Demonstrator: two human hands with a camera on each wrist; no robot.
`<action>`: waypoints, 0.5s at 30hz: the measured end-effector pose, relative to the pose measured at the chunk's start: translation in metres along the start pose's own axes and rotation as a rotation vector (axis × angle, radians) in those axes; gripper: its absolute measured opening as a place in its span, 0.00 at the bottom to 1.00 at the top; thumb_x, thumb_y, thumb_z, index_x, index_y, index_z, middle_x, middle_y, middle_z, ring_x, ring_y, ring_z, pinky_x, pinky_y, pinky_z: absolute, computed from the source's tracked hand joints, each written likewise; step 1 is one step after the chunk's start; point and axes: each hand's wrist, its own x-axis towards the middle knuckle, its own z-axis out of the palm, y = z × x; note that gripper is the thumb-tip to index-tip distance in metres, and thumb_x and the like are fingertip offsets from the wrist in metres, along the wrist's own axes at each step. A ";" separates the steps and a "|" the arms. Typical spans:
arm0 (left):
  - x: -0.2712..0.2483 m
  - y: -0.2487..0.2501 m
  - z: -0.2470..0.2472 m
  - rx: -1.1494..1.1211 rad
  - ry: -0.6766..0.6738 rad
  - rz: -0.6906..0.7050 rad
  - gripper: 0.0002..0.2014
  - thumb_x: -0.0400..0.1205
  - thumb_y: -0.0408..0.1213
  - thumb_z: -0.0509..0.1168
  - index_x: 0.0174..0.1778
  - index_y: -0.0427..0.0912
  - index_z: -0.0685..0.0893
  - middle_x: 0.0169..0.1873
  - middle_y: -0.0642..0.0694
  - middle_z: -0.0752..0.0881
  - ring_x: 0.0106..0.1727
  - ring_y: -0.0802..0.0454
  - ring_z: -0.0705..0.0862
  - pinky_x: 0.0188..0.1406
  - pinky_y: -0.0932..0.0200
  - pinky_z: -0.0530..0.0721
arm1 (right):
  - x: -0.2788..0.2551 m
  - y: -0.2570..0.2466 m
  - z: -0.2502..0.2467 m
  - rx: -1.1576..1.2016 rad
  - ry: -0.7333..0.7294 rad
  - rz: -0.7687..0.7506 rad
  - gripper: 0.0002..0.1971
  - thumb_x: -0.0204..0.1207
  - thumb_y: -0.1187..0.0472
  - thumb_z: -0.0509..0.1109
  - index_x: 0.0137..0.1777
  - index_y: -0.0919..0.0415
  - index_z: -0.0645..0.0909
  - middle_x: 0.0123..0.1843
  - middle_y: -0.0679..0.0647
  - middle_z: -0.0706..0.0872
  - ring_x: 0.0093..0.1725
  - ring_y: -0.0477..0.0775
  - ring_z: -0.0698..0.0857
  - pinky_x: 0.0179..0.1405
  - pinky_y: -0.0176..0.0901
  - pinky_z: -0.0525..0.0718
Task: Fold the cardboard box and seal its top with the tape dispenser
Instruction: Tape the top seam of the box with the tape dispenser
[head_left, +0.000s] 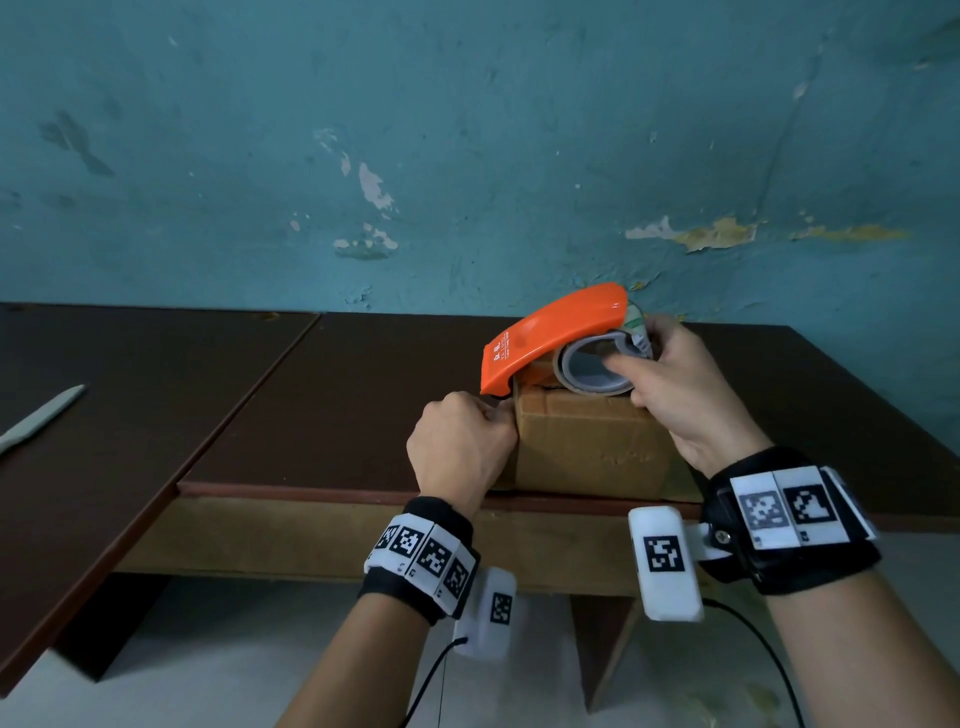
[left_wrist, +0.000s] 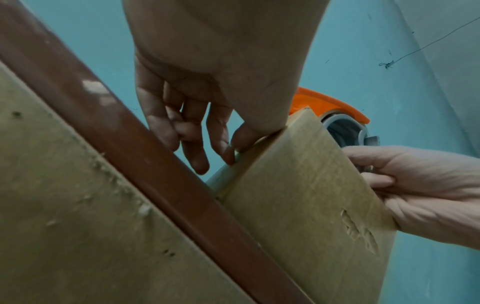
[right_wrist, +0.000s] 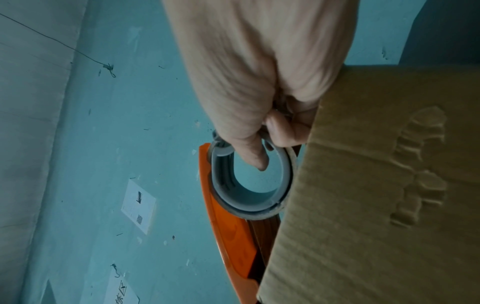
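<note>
The left hand (head_left: 460, 447) pinches tape at the cardboard box's (head_left: 587, 447) left top edge, bare surface (head_left: 332, 405) stretching beyond. Its grip meets the tape dispenser's (head_left: 550, 335) nose; the right hand (head_left: 685, 395) clasps its roll atop the box, near the surface's front edge.

Tape dispenser (head_left: 550, 332): bright orange shell with small white print, grey inner ring (right_wrist: 249, 181); cardboard box (head_left: 587, 441) plain tan-brown with an embossed mark on its near face. Surface (head_left: 363, 405) dark brown with a reddish-brown front edge, lighter tan wood under it; wall (head_left: 467, 130) teal with white and yellow patches where paint has peeled. Wristbands (head_left: 421, 556) black, carrying white tiles with black square-code patterns; pale grey knife (head_left: 41, 418) far left.
</note>
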 end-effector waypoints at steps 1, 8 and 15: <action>0.000 0.001 0.001 0.000 0.004 0.002 0.22 0.81 0.47 0.65 0.22 0.42 0.75 0.23 0.48 0.81 0.26 0.46 0.78 0.24 0.59 0.66 | 0.000 -0.001 0.000 -0.001 -0.002 0.001 0.14 0.80 0.64 0.74 0.63 0.54 0.81 0.47 0.46 0.88 0.41 0.37 0.85 0.26 0.22 0.75; 0.001 -0.013 0.007 0.141 -0.056 0.029 0.18 0.80 0.53 0.69 0.51 0.45 0.73 0.33 0.53 0.79 0.38 0.45 0.83 0.36 0.54 0.75 | -0.002 -0.004 -0.002 -0.002 -0.018 0.013 0.10 0.80 0.62 0.74 0.59 0.54 0.81 0.46 0.47 0.87 0.38 0.39 0.84 0.25 0.26 0.77; 0.004 -0.022 0.011 -0.058 0.050 0.093 0.21 0.80 0.54 0.73 0.59 0.45 0.78 0.36 0.55 0.86 0.38 0.55 0.87 0.34 0.55 0.80 | -0.004 -0.005 -0.002 0.006 -0.026 0.020 0.12 0.80 0.63 0.74 0.61 0.55 0.81 0.50 0.52 0.89 0.45 0.48 0.86 0.38 0.41 0.81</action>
